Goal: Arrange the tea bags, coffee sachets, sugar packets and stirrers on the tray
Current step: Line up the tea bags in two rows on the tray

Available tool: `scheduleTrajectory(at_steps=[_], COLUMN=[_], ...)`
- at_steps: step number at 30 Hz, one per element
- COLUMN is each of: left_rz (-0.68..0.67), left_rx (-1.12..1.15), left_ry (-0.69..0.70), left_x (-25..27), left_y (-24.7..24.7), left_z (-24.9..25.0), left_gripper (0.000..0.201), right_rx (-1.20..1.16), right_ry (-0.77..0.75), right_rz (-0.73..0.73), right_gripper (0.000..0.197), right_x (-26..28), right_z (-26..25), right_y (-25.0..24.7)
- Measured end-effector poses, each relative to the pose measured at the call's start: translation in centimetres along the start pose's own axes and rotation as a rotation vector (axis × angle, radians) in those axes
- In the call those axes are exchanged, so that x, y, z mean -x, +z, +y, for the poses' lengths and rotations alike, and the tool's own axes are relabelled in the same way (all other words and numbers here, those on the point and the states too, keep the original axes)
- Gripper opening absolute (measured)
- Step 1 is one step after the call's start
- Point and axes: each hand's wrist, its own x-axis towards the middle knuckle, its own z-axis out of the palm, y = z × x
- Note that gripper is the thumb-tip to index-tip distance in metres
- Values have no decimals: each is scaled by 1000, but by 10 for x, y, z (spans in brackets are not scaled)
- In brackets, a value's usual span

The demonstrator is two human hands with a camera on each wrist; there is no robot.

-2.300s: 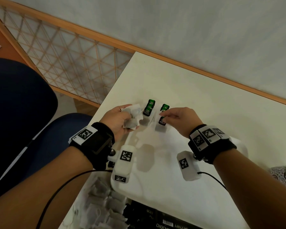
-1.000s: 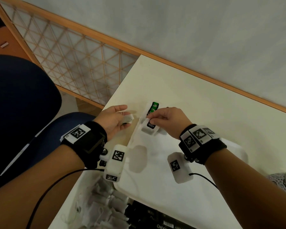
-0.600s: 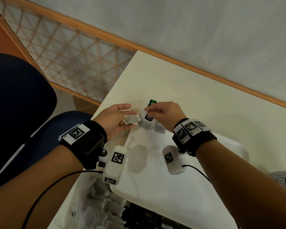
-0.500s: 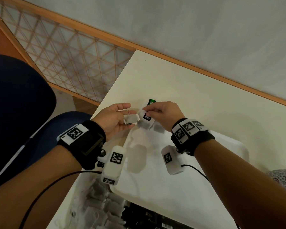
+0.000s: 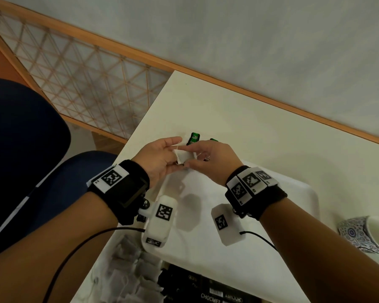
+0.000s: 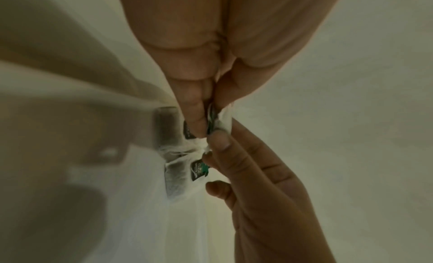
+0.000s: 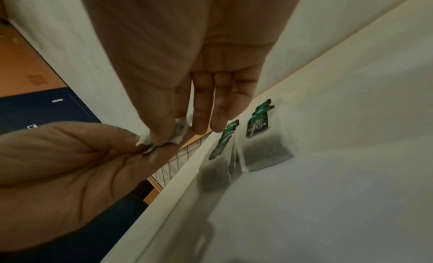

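Since 2.3 s ago right hand (image 5: pixel 212 160) left the two tea bags (image 7: pixel 264 150) laid at tray's (image 5: pixel 300 193) far-left corner; now it and left hand (image 5: pixel 160 158) both pinch one loose tea bag (image 5: pixel 182 158) above that corner. Likely being untangled for third placement. Cream counter (image 5: pixel 249 132) against grey wall (image 5: pixel 249 40), lattice screen (image 5: pixel 85 84) left, patterned cup (image 5: pixel 363 235) right.

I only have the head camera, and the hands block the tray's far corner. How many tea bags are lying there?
Observer: Two, in the right wrist view: one tea bag and a second tea bag beside it on the tray.
Operator: Is the held bag's tag hanging free?
Observer: No. The left wrist view shows the left hand pinching the green tag together with the held tea bag. The right hand pinches the bag's edge.
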Motion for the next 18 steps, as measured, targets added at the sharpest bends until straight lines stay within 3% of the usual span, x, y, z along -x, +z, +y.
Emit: scheduleTrajectory(at_steps=[3,8,11,14,18], left_rz=[-21,-18,18,68,90], left_rx=[-75,-149,-136,-80,-124], left_ry=[2,-22,-43,-67,-100], left_x=[1,3,3,2,1], left_y=[2,6,7,6,5], left_z=[-2,-4,-7,-7,-5], left_gripper=[35,32,20,16,43], right_rx=[-97,-318,-476,-395,-104], right_ry=[61,174,186,89,-98], right_rz=[44,115,109,78,97], right_gripper=[18,26,34,42,40], right_x=[3,2,3,8,11], right_z=[3,2,2,5,9], right_y=[-4,-7,-6,-5,1])
